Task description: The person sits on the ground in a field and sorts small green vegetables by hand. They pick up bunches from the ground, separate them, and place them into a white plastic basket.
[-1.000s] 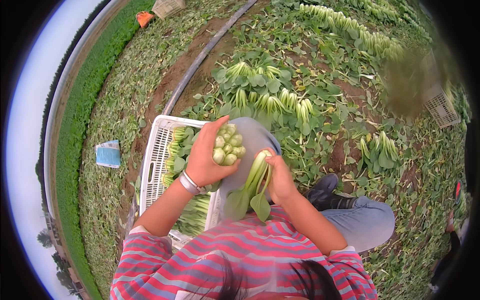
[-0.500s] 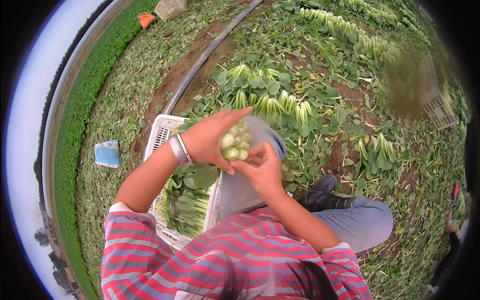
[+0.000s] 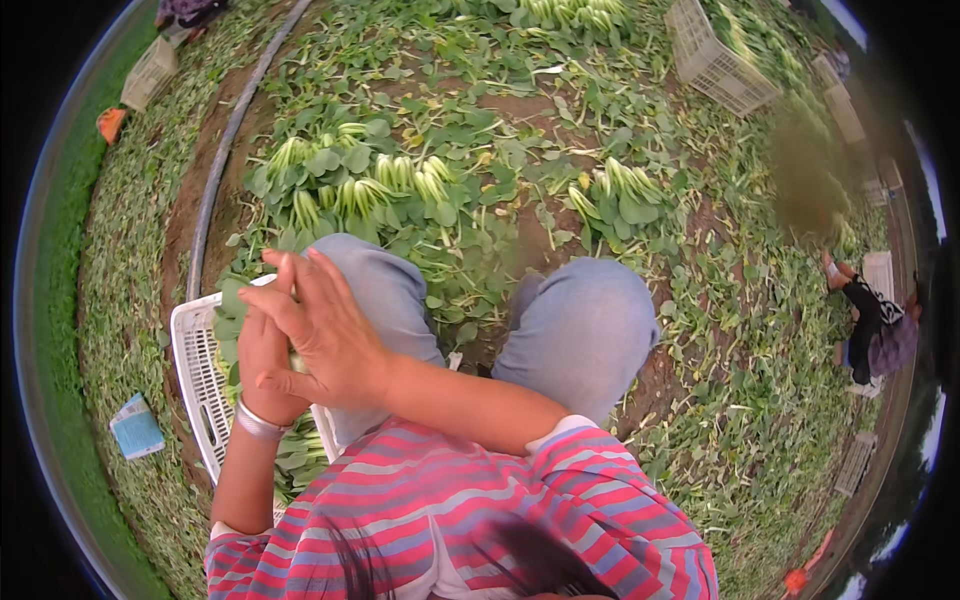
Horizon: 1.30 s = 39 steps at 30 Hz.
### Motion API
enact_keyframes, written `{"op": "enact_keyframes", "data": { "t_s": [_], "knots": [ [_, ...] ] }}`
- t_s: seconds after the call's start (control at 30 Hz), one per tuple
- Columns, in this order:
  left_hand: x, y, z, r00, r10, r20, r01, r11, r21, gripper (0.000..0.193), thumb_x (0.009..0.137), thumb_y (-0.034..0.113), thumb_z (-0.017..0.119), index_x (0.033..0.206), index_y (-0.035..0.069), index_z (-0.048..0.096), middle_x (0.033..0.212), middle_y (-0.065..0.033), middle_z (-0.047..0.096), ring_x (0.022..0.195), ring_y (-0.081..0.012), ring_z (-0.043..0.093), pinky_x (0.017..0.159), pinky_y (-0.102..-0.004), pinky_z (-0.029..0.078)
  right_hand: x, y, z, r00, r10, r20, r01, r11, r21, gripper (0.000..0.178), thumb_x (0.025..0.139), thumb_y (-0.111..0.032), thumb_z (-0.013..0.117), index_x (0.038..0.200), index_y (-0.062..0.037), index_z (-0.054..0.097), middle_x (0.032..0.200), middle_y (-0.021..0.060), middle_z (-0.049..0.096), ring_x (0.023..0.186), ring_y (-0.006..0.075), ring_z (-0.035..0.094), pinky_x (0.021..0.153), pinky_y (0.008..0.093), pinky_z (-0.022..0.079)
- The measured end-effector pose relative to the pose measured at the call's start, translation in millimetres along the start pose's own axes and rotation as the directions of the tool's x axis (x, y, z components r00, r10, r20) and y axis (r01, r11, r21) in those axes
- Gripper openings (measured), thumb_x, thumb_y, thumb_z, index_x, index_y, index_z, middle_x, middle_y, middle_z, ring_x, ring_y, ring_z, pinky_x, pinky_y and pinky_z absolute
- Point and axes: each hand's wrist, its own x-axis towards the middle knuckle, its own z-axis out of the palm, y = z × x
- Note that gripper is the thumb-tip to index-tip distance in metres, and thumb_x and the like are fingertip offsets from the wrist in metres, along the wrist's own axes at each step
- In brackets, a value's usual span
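My left hand [image 3: 262, 365], with a silver bangle [image 3: 260, 422] at its wrist, is over the near-left white crate [image 3: 190, 370]. It is closed round a bok choy bunch [image 3: 295, 363], of which only a pale sliver shows between the hands. Across it lies my right hand [image 3: 335, 345], its fingers stretched out and apart, hiding most of the left fingers. Broad green leaves [image 3: 230, 310] stick out beside the left fingers; whether they belong to this bunch or to the crate I cannot tell. More bok choy [image 3: 300, 455] fills the crate below my wrists.
Cut bok choy bunches [image 3: 365, 190] lie ahead of my knees, and another cluster [image 3: 620, 195] is farther right. A dark hose [image 3: 215, 165] runs along the left. A crate of greens [image 3: 715, 60] stands far right. A person [image 3: 875, 325] sits at the right edge. A blue packet [image 3: 137, 428] lies left.
Both hands have moved left and down from above my knee to over the crate. My right hand has left its pinch and now lies across the left. The view has swung right.
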Motion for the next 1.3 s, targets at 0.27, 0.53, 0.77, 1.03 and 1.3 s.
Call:
{"op": "enact_keyframes", "data": {
  "t_s": [0.27, 0.53, 0.77, 1.03, 1.3],
  "knots": [
    [-5, -9, -5, 0.98, -0.175, 0.098, 0.18, 0.983, -0.041, 0.117, 0.063, 0.004, 0.087, 0.164, 0.003, 0.027, 0.151, -0.0195, 0.052, 0.139, -0.0346, 0.052, 0.12, -0.0456, 0.039, -160, 100, -311, 0.486, 0.455, -0.746, -0.574, 0.81, 0.12, 0.013, 0.099, -0.006, 0.068, 0.11, -0.0012, 0.074, 0.092, 0.0058, 0.072, 0.079, 0.0128, 0.066, 0.072, 0.0267, 0.052],
    [-11, -20, 23, 0.978, -0.207, -0.003, 0.207, 0.977, 0.053, 0.111, 0.067, 0.007, 0.086, 0.163, 0.003, 0.029, 0.156, -0.0185, 0.047, 0.144, -0.0355, 0.047, 0.122, -0.048, 0.035, -416, 273, -367, 0.208, 0.683, -0.7, -0.956, -0.009, -0.293, 0.022, 0.083, -0.011, 0.079, 0.104, -0.0091, 0.077, 0.104, 0.0113, 0.075, 0.096, 0.0306, 0.074, 0.088, 0.0433, 0.058],
    [35, -10, 48, 0.978, -0.206, 0.025, 0.205, 0.978, 0.028, 0.109, 0.066, 0.009, 0.086, 0.161, 0.004, 0.032, 0.154, -0.018, 0.048, 0.141, -0.0352, 0.048, 0.121, -0.0477, 0.035, -411, 304, -375, -0.057, 0.673, -0.737, -0.929, -0.306, -0.207, 0.023, 0.084, -0.021, 0.083, 0.103, -0.0101, 0.076, 0.113, 0.0108, 0.071, 0.105, 0.0332, 0.07, 0.092, 0.045, 0.056],
    [67, 2, 57, 0.984, -0.175, 0.042, 0.171, 0.982, 0.082, 0.104, 0.066, 0.009, 0.085, 0.158, 0.004, 0.037, 0.152, -0.0183, 0.051, 0.137, -0.0359, 0.05, 0.119, -0.0482, 0.037, -434, 281, -385, 0.08, 0.633, -0.77, -0.98, -0.093, -0.178, 0.021, 0.085, -0.025, 0.085, 0.098, -0.0087, 0.083, 0.084, 0.0097, 0.079, 0.076, 0.0222, 0.076, 0.075, 0.0369, 0.058],
    [76, 27, 64, 0.989, -0.14, 0.054, 0.142, 0.989, -0.03, 0.103, 0.066, 0.003, 0.083, 0.159, 0.005, 0.037, 0.149, -0.0198, 0.053, 0.134, -0.0364, 0.054, 0.115, -0.0472, 0.043, -450, 259, -387, 0.036, 0.631, -0.775, -0.987, -0.097, -0.124, 0.019, 0.088, -0.017, 0.083, 0.102, -0.0038, 0.082, 0.078, 0.0058, 0.078, 0.065, 0.0128, 0.072, 0.062, 0.0301, 0.057]
  ]
}}
